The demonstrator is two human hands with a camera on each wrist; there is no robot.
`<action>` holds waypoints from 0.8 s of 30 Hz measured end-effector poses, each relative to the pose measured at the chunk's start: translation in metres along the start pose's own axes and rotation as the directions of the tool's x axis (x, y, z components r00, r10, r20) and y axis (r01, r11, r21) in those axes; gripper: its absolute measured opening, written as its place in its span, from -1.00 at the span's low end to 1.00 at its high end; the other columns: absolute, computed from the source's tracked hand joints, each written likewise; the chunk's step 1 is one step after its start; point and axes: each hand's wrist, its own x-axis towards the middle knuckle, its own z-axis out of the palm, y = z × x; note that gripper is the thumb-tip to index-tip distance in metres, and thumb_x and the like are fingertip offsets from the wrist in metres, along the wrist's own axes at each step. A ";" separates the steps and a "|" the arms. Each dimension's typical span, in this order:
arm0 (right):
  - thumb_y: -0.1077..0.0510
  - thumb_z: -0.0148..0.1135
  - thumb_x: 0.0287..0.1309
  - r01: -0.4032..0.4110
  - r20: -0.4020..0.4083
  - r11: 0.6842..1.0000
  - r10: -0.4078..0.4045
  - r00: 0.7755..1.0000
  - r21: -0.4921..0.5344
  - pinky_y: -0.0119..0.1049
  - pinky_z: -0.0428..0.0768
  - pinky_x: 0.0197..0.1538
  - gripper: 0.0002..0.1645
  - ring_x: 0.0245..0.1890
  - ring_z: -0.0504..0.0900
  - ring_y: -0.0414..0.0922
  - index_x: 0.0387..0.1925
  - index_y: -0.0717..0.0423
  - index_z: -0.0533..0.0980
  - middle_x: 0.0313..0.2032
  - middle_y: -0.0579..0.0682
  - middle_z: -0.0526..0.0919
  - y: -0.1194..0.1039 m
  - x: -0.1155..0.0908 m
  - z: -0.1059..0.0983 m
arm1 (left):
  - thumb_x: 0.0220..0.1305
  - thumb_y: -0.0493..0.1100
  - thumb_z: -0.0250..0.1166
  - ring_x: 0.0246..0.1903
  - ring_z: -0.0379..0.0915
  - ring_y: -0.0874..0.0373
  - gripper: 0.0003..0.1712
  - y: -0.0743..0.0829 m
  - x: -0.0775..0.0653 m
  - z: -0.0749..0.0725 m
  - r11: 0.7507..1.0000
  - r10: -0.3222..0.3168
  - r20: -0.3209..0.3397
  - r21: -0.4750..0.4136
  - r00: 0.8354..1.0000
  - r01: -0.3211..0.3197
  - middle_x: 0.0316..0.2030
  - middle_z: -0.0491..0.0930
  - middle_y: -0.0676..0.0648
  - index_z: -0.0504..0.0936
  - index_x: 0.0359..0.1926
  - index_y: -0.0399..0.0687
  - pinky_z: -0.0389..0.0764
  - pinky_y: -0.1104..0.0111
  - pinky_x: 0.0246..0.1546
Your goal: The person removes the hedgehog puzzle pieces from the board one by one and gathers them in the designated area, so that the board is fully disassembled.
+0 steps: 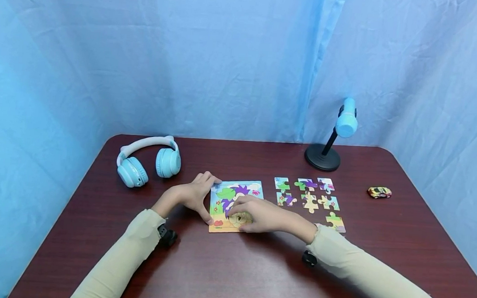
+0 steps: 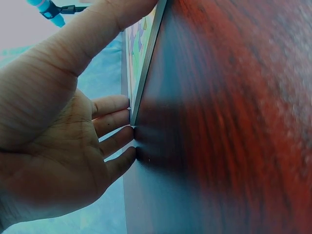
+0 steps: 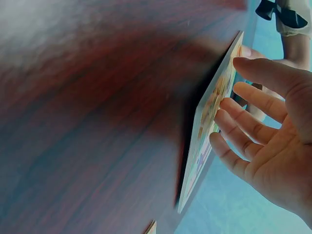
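A square picture-puzzle board (image 1: pixel 236 186) with a purple-haired cartoon animal lies flat mid-table. My left hand (image 1: pixel 195 196) spans its left side, thumb at the near corner and fingers at the far one. In the left wrist view, the fingers (image 2: pixel 113 118) extend fairly straight against the board's edge. Over the board's near right part is my right hand (image 1: pixel 259 215), covering some of the picture. From the right wrist, its fingers (image 3: pixel 248 122) look loosely spread with their tips at the board's surface, and no loose piece shows between them.
Several loose jigsaw pieces (image 1: pixel 309 201) lie in rough rows right of the board, the nearest piece (image 1: pixel 335 222) beside the right forearm. Light-blue headphones (image 1: pixel 168 162) are at back left, a blue microphone-like device (image 1: pixel 346 124) on a black stand at back right, and a toy car (image 1: pixel 379 192) farther right.
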 end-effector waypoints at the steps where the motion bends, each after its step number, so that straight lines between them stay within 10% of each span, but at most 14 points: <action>1: 0.14 0.44 0.20 -0.004 0.001 1.000 0.004 1.000 0.004 -0.22 0.58 0.13 -0.56 0.07 0.54 -0.14 0.13 0.01 0.65 0.05 -0.06 0.62 -0.001 0.001 0.001 | -0.14 0.21 0.67 0.29 0.06 -0.08 0.32 0.000 0.000 0.000 1.000 0.001 -0.001 0.000 1.000 -0.001 0.27 0.18 -0.19 0.12 0.48 -0.19 0.28 0.02 0.39; 24: 0.27 0.45 0.09 -0.054 0.061 0.996 0.050 0.997 0.068 -0.27 0.53 0.10 -0.60 0.02 0.48 -0.14 0.02 0.05 0.72 -0.04 -0.03 0.58 -0.011 0.014 -0.003 | -0.14 0.18 0.68 0.25 0.09 -0.10 0.29 0.000 0.000 -0.002 1.000 0.019 -0.007 0.008 1.000 -0.019 0.21 0.22 -0.21 0.15 0.46 -0.23 0.30 -0.01 0.34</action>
